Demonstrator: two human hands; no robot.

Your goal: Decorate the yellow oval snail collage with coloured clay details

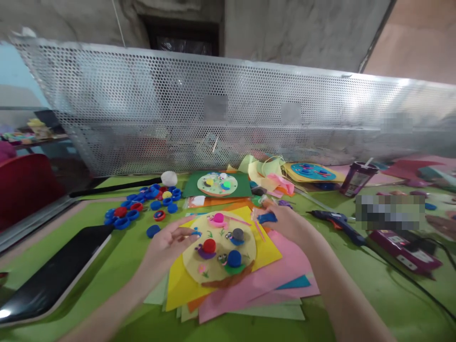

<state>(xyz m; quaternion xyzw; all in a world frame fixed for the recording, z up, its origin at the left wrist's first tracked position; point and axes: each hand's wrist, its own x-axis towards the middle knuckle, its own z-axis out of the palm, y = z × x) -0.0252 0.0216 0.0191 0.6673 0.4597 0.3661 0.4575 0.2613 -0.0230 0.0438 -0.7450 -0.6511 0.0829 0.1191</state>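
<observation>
In front of me lies a pale yellow round disc [221,232] on a yellow sheet [178,285]. It carries small snail figures with pink, grey, red [209,245] and blue [234,259] round shells, besides little flowers and a brown strip along its lower edge. My left hand [173,240] is at the disc's left edge, its fingertips pinching a small piece of blue modelling clay [196,232]. Beyond the disc's right edge, my right hand [285,219] is closed on a larger blue lump of modelling clay [267,217], with clear wrapping beside it.
Coloured sheets [256,304] lie stacked beneath the disc. At left are blue and red bottle caps [122,222] and a black phone [60,270]. A glue gun [335,221], a purple box [402,251] and a cup [358,179] stand right. A perforated metal panel [249,109] borders the back.
</observation>
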